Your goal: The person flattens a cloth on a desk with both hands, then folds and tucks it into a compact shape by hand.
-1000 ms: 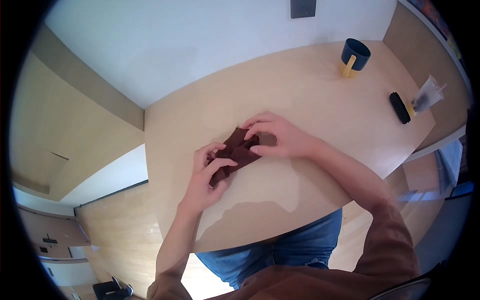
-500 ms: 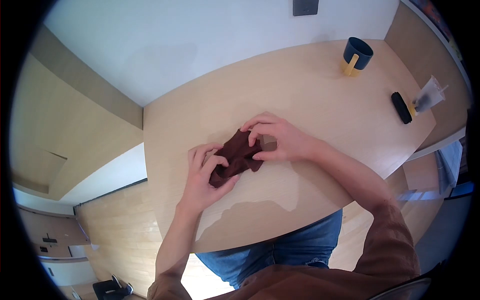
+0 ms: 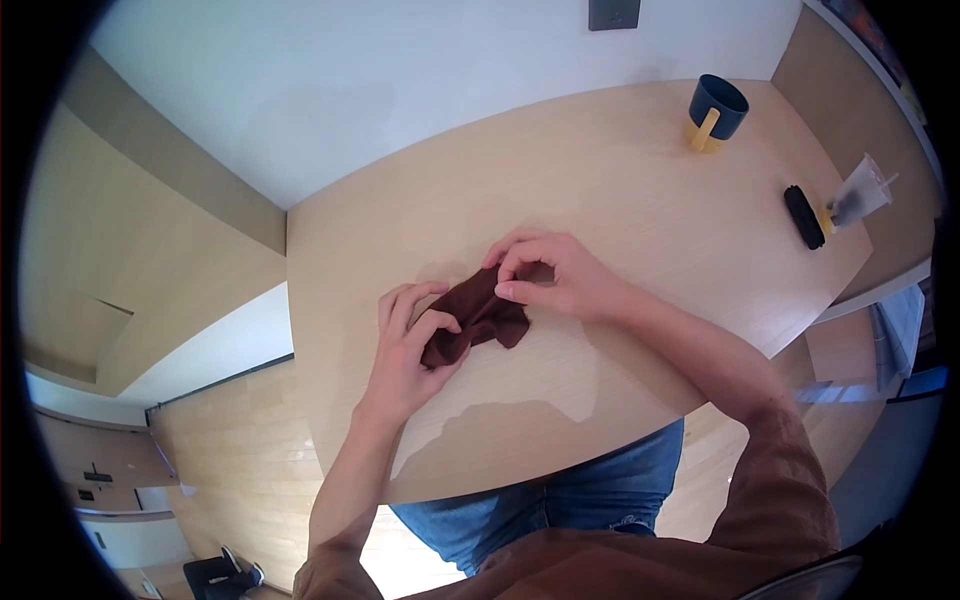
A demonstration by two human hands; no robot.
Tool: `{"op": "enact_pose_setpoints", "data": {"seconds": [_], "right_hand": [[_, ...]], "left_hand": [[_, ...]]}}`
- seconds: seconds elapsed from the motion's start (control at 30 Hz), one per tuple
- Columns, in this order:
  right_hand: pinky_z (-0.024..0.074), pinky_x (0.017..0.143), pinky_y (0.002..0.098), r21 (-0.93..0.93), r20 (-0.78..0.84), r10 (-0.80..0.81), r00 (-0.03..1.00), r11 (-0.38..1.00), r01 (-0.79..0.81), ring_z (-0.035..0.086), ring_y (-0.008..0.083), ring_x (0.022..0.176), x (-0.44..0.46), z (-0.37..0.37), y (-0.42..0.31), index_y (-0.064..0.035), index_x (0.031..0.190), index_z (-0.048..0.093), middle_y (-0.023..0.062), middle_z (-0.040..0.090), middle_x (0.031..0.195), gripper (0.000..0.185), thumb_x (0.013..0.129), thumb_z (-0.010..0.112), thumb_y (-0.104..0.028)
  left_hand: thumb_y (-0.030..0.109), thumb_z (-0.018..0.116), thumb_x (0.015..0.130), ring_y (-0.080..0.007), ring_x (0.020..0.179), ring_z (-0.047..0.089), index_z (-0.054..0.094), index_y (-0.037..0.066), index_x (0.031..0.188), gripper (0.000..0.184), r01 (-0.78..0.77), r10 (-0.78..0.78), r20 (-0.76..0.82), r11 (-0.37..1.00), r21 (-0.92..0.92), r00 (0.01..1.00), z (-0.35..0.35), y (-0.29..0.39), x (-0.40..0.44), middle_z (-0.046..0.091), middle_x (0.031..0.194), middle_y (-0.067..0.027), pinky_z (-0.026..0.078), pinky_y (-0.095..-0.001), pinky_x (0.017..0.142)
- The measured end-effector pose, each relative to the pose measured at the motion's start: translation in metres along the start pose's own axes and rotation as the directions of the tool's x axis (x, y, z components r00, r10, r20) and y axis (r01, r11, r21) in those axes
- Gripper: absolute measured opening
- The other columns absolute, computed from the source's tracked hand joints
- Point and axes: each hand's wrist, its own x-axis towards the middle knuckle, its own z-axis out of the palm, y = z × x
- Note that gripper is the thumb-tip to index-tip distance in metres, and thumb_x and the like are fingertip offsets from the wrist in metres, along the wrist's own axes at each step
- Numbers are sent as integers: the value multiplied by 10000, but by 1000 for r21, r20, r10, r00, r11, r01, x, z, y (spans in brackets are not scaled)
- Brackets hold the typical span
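Note:
A small crumpled piece of dark maroon cloth [image 3: 480,310] lies on the table between my hands; its exact kind does not show. My left hand [image 3: 405,350] is closed on its left end, with the thumb at the lower side and the fingers curled over the top. My right hand [image 3: 555,278] pinches the upper right edge between thumb and fingertips. One loose corner of the cloth hangs toward me, below the right thumb.
A dark blue and yellow mug [image 3: 716,110] stands at the back right of the wooden table [image 3: 520,420]. Near the right edge are a black case [image 3: 803,217] and a clear plastic cup [image 3: 862,190] with a straw. A white wall [image 3: 300,100] rises behind the table.
My right thumb has moved up and in toward the fingertips, closing into a pinch on the cloth. The cloth's lower right corner has shifted slightly. My left thumb has drawn in closer to the cloth.

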Motion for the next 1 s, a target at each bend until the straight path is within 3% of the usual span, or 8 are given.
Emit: {"op": "enact_pose_setpoints", "data": {"seconds": [0.1,0.3,0.33,0.47,0.63,0.77,0.83,1.0], "right_hand": [[532,955,367,-127,35,-52,998,990,56,617,233,1149,0,0,-6,-34,890,687,114,664,1213,106,897,772,-97],[441,1041,443,-417,138,-340,930,832,366,554,318,1224,-8,18,-25,-105,1027,627,115,630,1275,342,817,852,-252],[410,1078,464,-468,165,-349,923,796,384,550,335,1229,-11,25,-26,-119,1139,601,112,614,1290,443,805,847,-274],[394,1084,469,-553,191,-204,960,786,277,570,324,1216,-17,43,-5,-105,1144,620,116,645,1195,391,800,779,-202],[475,929,470,-461,49,-189,981,867,190,617,350,1037,-4,14,-1,-55,1037,672,130,670,1026,232,831,727,-147],[505,756,449,-357,-9,-204,979,915,187,623,373,869,0,8,0,-22,951,680,165,662,909,167,901,706,-179],[497,711,438,-283,56,-102,993,952,114,613,367,790,-1,9,-4,-11,948,674,175,656,854,190,937,694,-200],[490,648,412,-242,93,-50,994,968,71,612,337,685,-1,15,-1,0,975,678,190,654,776,190,977,674,-190]], "left_hand": [[9,873,693,-350,1239,497,553,86,879,377,-10,10,-1,1000,-5,1000,0,1,2,589,1309,-110,461,-439,998],[-38,883,672,-299,1111,556,478,54,787,431,12,-13,-3,994,-110,1000,9,-7,-4,585,1248,-137,488,-363,917],[-46,882,672,-286,1080,569,473,48,775,432,29,-29,3,988,-148,1000,10,-8,-7,583,1238,-141,495,-346,895],[-74,858,683,-232,986,590,425,37,747,452,136,-131,35,962,-235,991,9,-6,-9,577,1215,-148,504,-306,829],[-37,780,798,-196,960,585,380,43,754,410,193,-205,2,916,-351,979,6,0,-5,585,1170,-140,487,-288,843],[-20,744,861,-175,821,543,404,45,771,357,156,-207,-79,896,-416,975,10,-2,-2,608,1005,-106,463,-294,747],[-25,721,880,-170,839,539,395,48,765,353,255,-314,-28,817,-516,949,9,-3,-4,611,942,-97,456,-292,761],[-43,697,897,-145,836,522,384,44,766,351,205,-255,-16,811,-547,967,9,-5,-5,610,916,-77,437,-277,751]]}}
